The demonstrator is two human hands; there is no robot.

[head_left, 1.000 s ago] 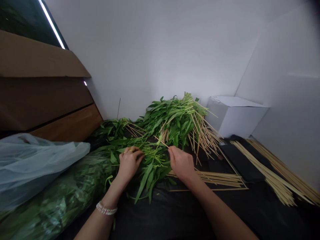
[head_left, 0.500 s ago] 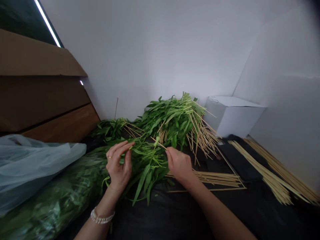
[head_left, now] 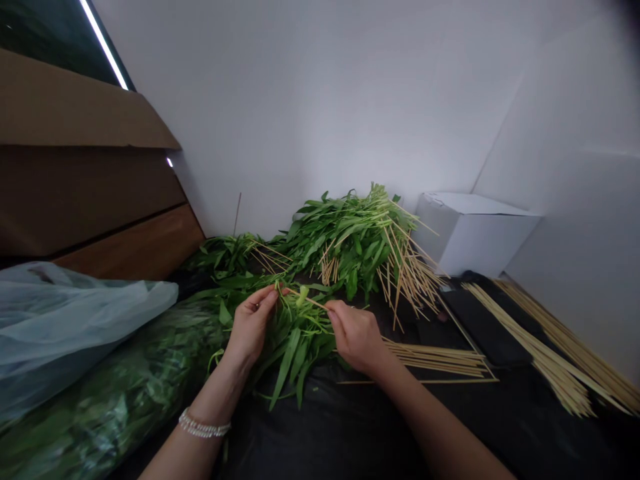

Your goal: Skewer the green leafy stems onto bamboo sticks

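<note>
My right hand (head_left: 356, 335) pinches a thin wooden skewer (head_left: 316, 303) that points left, with a pale green stem piece (head_left: 303, 295) threaded on it. My left hand (head_left: 253, 325) is closed at the skewer's left end, thumb and finger pressed on a green stem (head_left: 278, 287). Loose leafy greens (head_left: 293, 363) lie beneath and between both hands. Behind them rises a heap of leafy greens on skewers (head_left: 345, 227), its sticks fanning out to the right.
Bare skewers (head_left: 435, 358) lie right of my right hand, and more bundled sticks (head_left: 535, 347) beside a black flat case (head_left: 483, 327). A white box (head_left: 470, 223) stands at the back right. Bagged greens (head_left: 125, 387), a translucent plastic bag (head_left: 75, 320) and cardboard (head_left: 80, 193) fill the left.
My left hand has moved right to the skewer, and its spread fingers have closed on a stem there. The stem piece sits slightly further left, and the view has shifted a little.
</note>
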